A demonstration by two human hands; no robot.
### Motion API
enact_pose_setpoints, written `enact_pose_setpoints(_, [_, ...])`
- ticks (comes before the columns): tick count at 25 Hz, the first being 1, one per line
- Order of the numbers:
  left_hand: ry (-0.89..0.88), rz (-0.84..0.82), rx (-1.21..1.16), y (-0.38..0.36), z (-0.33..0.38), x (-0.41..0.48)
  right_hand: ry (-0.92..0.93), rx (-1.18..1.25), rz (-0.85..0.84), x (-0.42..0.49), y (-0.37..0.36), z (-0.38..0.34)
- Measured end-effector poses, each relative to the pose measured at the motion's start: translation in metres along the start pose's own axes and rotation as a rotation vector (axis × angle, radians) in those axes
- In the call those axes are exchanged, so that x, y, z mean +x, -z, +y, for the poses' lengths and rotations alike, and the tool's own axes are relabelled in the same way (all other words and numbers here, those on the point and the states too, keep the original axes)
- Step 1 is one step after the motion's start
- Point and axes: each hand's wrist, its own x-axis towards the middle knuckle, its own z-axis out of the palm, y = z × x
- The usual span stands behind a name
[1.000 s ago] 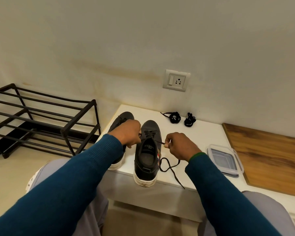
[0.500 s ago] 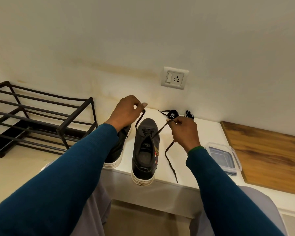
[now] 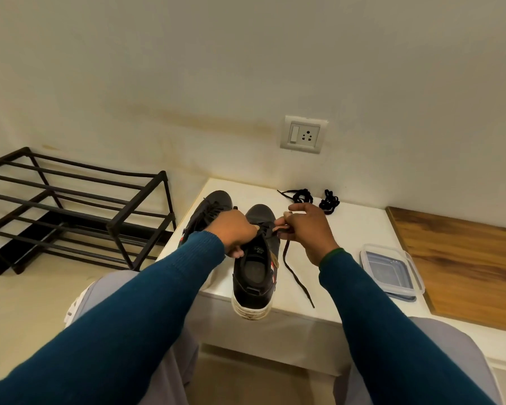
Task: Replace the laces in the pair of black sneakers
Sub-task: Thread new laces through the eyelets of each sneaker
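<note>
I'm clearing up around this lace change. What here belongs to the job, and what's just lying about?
Job: nearer sneaker, farther sneaker, loose lace, left coiled lace, right coiled lace.
Lying about: plastic box, shoe rack, wooden board, wall socket.

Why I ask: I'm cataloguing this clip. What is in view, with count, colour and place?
Near sneaker: one, black, white sole; heel overhangs table front.
Far sneaker: one, black; on its left.
Loose lace: one, black; trails from near sneaker across table.
Lace bundles: two, black; table back.
Table: one, white.
Container: one, clear; table right.
Wooden board: one, brown; far right.
Rack: one, black; floor left.
Socket: one, white; wall.
Left hand: grips near sneaker's lacing.
Right hand: pinches loose lace.
</note>
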Motion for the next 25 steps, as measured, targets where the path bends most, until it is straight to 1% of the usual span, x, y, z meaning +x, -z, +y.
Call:
enact_pose_setpoints(2, [-0.007, 0.030, -0.094, -0.002, -0.001, 0.007, -0.051, 0.047, -0.012, 0.002, -0.005, 0.004])
enact_pose_setpoints(4, [-0.078, 0.101, -0.181, -0.003, -0.004, 0.015, -0.067, 0.101, 0.013, 0.004, -0.006, 0.005])
enact_pose_setpoints(5, [-0.124, 0.128, -0.305, -0.003, -0.005, 0.017, -0.081, 0.152, 0.035, 0.005, -0.005, 0.005])
enact_pose_setpoints(7, [-0.231, 0.157, -0.678, 0.003, -0.003, 0.012, -0.116, 0.235, 0.097, 0.008, 0.001, 0.003])
enact_pose_setpoints(8, [-0.310, 0.184, -0.780, 0.008, -0.001, 0.007, -0.132, 0.229, 0.125, 0.008, 0.002, 0.002])
enact_pose_setpoints(9, [-0.403, 0.206, -0.776, 0.012, 0.001, 0.005, -0.136, 0.185, 0.134, 0.008, 0.002, 0.003])
enact_pose_setpoints(11, [-0.533, 0.166, -0.576, 0.014, 0.004, 0.001, -0.081, -0.026, 0.062, 0.005, -0.003, 0.002])
enact_pose_setpoints(12, [-0.550, 0.115, -0.473, 0.013, 0.005, -0.001, -0.022, -0.112, -0.010, 0.003, -0.008, 0.002])
enact_pose_setpoints(13, [-0.547, 0.053, -0.421, 0.013, 0.005, -0.001, 0.040, -0.138, -0.082, 0.001, -0.013, 0.002])
enact_pose_setpoints(14, [-0.537, -0.004, -0.425, 0.013, 0.004, 0.000, 0.085, -0.123, -0.130, 0.000, -0.017, 0.001])
enact_pose_setpoints(15, [-0.526, -0.044, -0.461, 0.014, 0.004, 0.001, 0.109, -0.098, -0.138, -0.001, -0.019, -0.001])
enact_pose_setpoints(16, [-0.517, -0.047, -0.477, 0.017, 0.004, 0.002, 0.117, -0.076, -0.115, 0.000, -0.020, -0.002])
enact_pose_setpoints(18, [-0.488, 0.046, -0.399, 0.024, 0.002, 0.007, 0.110, -0.070, -0.021, 0.004, -0.019, 0.001])
enact_pose_setpoints(19, [-0.478, 0.093, -0.322, 0.026, 0.001, 0.007, 0.134, -0.126, 0.004, 0.006, -0.018, 0.004])
enact_pose_setpoints(20, [-0.486, 0.112, -0.249, 0.027, 0.000, 0.006, 0.183, -0.232, 0.002, 0.008, -0.017, 0.004])
enact_pose_setpoints(23, [-0.588, 0.093, -0.057, 0.024, 0.002, -0.002, 0.395, -0.640, -0.107, 0.010, -0.017, 0.002])
enact_pose_setpoints(24, [-0.608, 0.096, -0.041, 0.026, 0.003, -0.003, 0.445, -0.747, -0.110, 0.009, -0.017, -0.001])
enact_pose_setpoints(25, [-0.623, 0.107, -0.065, 0.027, 0.002, -0.002, 0.469, -0.789, -0.097, 0.008, -0.018, -0.002])
